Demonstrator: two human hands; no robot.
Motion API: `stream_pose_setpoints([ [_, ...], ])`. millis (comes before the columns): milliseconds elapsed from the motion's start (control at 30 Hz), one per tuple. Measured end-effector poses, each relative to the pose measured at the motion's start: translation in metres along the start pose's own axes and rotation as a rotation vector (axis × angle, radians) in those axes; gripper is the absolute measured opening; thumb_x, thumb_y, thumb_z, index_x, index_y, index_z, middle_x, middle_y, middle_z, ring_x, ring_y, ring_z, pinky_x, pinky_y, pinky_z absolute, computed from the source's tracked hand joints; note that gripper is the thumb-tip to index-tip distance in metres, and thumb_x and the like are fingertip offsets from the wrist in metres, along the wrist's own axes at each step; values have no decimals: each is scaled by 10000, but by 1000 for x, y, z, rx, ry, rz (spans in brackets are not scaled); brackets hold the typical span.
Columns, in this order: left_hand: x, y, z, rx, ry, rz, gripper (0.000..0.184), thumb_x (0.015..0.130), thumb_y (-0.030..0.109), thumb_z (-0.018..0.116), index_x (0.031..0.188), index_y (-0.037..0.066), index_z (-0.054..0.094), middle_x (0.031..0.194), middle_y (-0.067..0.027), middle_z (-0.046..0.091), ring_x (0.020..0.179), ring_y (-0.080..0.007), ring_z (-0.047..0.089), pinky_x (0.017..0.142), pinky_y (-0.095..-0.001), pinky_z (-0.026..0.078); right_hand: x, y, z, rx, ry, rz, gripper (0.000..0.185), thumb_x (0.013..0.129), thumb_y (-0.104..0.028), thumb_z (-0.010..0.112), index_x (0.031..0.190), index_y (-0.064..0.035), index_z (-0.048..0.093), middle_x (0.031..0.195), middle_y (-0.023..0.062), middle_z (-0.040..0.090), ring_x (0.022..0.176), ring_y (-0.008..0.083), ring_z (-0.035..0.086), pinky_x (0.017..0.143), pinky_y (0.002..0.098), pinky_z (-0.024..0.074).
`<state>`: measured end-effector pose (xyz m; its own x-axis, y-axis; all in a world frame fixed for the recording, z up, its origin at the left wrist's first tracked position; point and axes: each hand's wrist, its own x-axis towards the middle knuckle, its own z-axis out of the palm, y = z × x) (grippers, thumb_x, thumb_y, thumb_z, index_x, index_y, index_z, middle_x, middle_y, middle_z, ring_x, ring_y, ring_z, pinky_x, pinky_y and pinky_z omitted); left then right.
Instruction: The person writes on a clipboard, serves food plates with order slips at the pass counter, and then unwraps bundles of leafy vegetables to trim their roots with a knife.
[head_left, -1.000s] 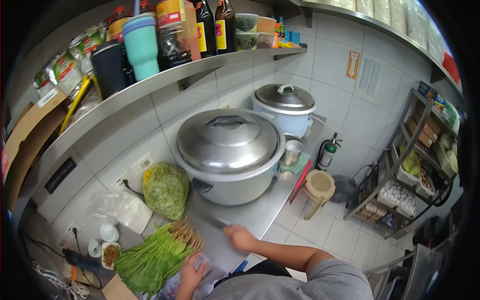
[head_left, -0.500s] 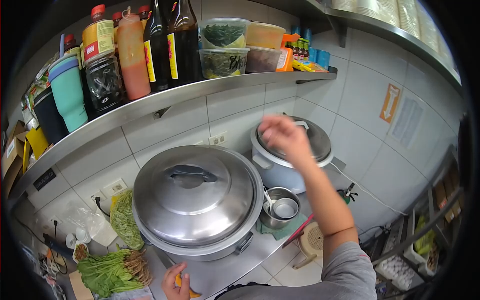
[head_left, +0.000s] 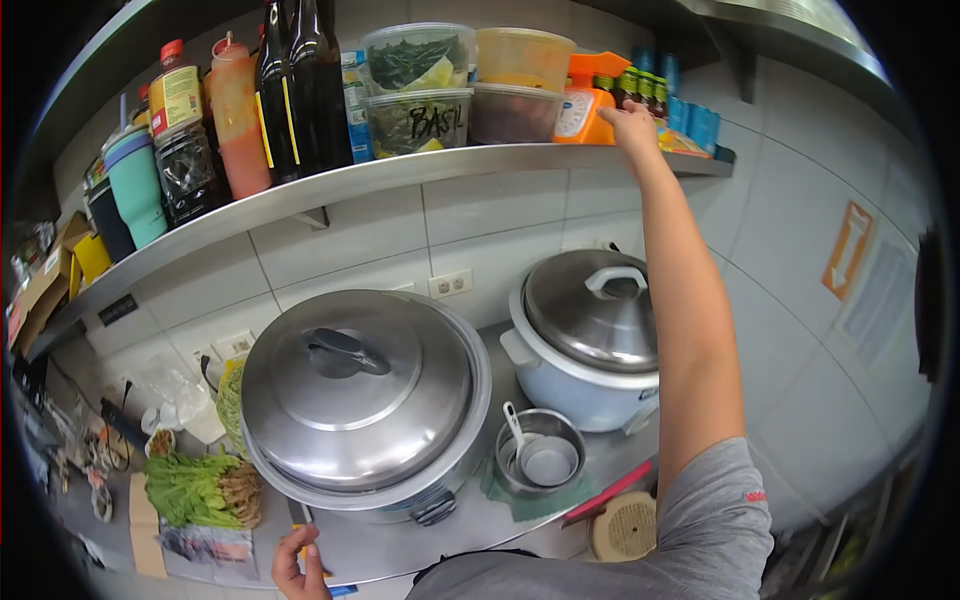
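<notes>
My right hand (head_left: 632, 125) is raised to the shelf, its fingers at the right side of an orange kitchen scale (head_left: 583, 112); whether they grip it is hard to tell. Small green-capped bottles (head_left: 645, 88) stand just behind the hand. Low at the front, my left hand (head_left: 300, 565) is empty, fingers apart and partly curled, beside a knife (head_left: 298, 512) lying on the steel counter (head_left: 400, 550). Leafy greens with roots (head_left: 205, 488) lie to its left. A large pot with a domed steel lid (head_left: 360, 390) stands between the two hands.
A lidded rice cooker (head_left: 580, 350) stands under my right arm. Before it, a steel bowl (head_left: 540, 450) holds a ladle on a green cloth. The shelf edge (head_left: 400, 170) overhangs the counter, carrying bottles and stacked tubs (head_left: 420, 90). A stool (head_left: 624, 525) stands beyond the counter.
The view has shifted toward the shelf. My right hand has let go of the knife and risen past the rice cooker to the orange scale. My left hand has moved away from the greens.
</notes>
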<state>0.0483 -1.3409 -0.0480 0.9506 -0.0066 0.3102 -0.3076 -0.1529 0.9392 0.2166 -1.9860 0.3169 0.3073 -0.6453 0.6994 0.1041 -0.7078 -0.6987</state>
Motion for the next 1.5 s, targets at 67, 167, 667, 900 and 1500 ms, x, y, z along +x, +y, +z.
stream_pose_setpoints([
  [67, -11, 11, 46, 22, 145, -8, 334, 944, 136, 585, 1235, -25, 557, 1116, -170, 649, 919, -193, 647, 831, -240, 499, 39, 8, 21, 27, -102, 16, 1067, 609, -521, 804, 1370, 80, 360, 1342, 261, 485, 1249, 326, 490, 1028, 381, 400],
  [167, -20, 47, 113, -60, 245, 121, 216, 904, 9, 552, 1111, -48, 575, 1077, -141, 630, 993, -219, 626, 908, -377, 515, 75, 37, 53, 17, -238, 72, 1337, 499, -569, 848, 1438, 91, 163, 1383, 289, 419, 1284, 358, 440, 1062, 389, 375],
  [667, 243, 65, 194, 1523, -71, 482, 449, 865, 20, 469, 1292, 147, 519, 1382, -155, 467, 1299, -373, 427, 1032, -409, 420, 167, 109, 37, 649, -507, 133, 555, 749, -378, 786, 1049, 65, 637, 996, 111, 677, 885, 176, 654, 744, 273, 518],
  [900, 278, 77, 193, 1532, -230, 245, 328, 896, 65, 451, 1214, 90, 525, 1410, -156, 450, 1312, -403, 397, 1032, -413, 429, 207, 122, 6, 154, -414, 63, 577, 708, -576, 763, 915, -51, 645, 806, 6, 623, 681, 99, 575, 587, 196, 440],
  [1500, 274, 76, 197, 1519, -258, 234, 305, 891, 91, 460, 1187, 87, 534, 1417, -148, 448, 1297, -400, 418, 1037, -411, 422, 172, 107, -56, 188, -669, 120, 456, 797, -544, 696, 944, -117, 633, 829, -32, 601, 795, 81, 576, 735, 253, 474],
])
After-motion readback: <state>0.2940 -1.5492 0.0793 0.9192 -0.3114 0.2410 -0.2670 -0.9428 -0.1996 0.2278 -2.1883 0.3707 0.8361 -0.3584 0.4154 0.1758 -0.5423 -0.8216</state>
